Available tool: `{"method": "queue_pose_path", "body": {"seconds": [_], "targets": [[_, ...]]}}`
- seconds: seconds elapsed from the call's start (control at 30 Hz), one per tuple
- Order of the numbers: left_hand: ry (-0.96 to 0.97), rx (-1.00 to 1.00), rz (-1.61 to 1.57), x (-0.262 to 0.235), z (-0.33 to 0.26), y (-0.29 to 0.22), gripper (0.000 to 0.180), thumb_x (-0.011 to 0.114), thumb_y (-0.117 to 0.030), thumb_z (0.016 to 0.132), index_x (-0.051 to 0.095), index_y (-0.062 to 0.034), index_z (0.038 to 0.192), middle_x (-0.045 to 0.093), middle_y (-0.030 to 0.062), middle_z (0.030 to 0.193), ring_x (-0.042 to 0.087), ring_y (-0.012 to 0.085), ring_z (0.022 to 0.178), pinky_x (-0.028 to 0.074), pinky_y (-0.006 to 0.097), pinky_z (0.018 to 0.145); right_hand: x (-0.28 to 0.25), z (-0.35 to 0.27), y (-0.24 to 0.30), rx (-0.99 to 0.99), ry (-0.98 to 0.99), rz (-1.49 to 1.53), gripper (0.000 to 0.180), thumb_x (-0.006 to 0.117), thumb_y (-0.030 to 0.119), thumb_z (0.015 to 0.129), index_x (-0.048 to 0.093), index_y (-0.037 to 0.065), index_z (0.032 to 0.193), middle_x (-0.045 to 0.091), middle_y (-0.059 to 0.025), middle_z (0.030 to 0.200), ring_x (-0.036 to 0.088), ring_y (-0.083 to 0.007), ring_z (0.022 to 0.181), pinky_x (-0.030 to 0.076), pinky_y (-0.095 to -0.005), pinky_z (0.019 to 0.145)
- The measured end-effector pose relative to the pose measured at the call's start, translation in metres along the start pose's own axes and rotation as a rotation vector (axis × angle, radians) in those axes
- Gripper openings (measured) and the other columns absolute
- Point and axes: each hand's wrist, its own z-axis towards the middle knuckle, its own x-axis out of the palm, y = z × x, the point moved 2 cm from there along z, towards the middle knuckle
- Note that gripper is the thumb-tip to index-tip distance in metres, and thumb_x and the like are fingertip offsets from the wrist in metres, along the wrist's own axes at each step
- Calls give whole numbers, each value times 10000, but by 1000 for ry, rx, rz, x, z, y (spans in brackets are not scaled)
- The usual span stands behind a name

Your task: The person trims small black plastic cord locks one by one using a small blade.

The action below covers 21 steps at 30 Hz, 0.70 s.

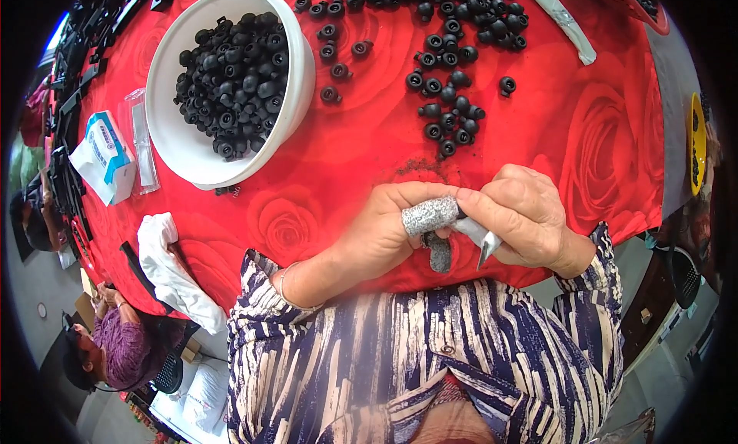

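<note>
My left hand (377, 227) is closed in a pinch, with grey speckled covers (430, 215) on its thumb or finger. At its fingertips shows a small dark bit, probably a black rubber part like those on the table; most of it is hidden. My right hand (523, 217) meets it, closed round a small silver-grey, blade-like tool (478, 236) whose end points down toward me. Beyond the hands lie several loose black rubber parts (448, 121), round with a hollow neck. Dark crumbs (421, 167) are scattered on the cloth just past my fingers.
A white bowl (304, 83) heaped with black parts stands left. Near it are a tissue box (108, 158), a clear plastic case (142, 144) and a white cloth (173, 271). A red floral tablecloth (607, 136) covers the table. A person (127, 340) sits at the left edge.
</note>
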Motion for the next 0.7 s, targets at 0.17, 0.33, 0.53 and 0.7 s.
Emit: {"method": "queue_pose_path", "body": {"seconds": [0.17,0.33,0.53,0.7], "targets": [[-6,13,-38,1,2,0,250,602,-98,891,617,-1,1121,639,50,953,594,101,807,496,229,715,0,-3,-1,-78,-22,-43,456,695,49,490,640,-63,929,480,-39,671,461,-138,512,342,-272,407],[19,11,-24,0,0,-1,256,600,-102,888,609,4,1121,634,58,983,597,118,832,498,258,743,-1,-2,0,-152,-16,-51,374,721,61,540,634,-52,886,478,-37,663,461,-137,509,328,-269,402],[-71,150,195,15,-6,-18,203,633,-64,866,643,11,1054,643,45,886,580,97,752,474,228,647,-3,2,-14,55,-28,-174,255,719,66,677,604,-11,892,498,-55,673,503,-186,525,396,-318,442],[-459,1156,1241,30,-41,-77,221,679,23,785,660,25,1005,649,119,918,597,152,775,495,273,642,12,7,-21,98,112,-419,285,659,100,619,592,26,886,464,-29,705,511,-172,600,402,-309,502]]}}
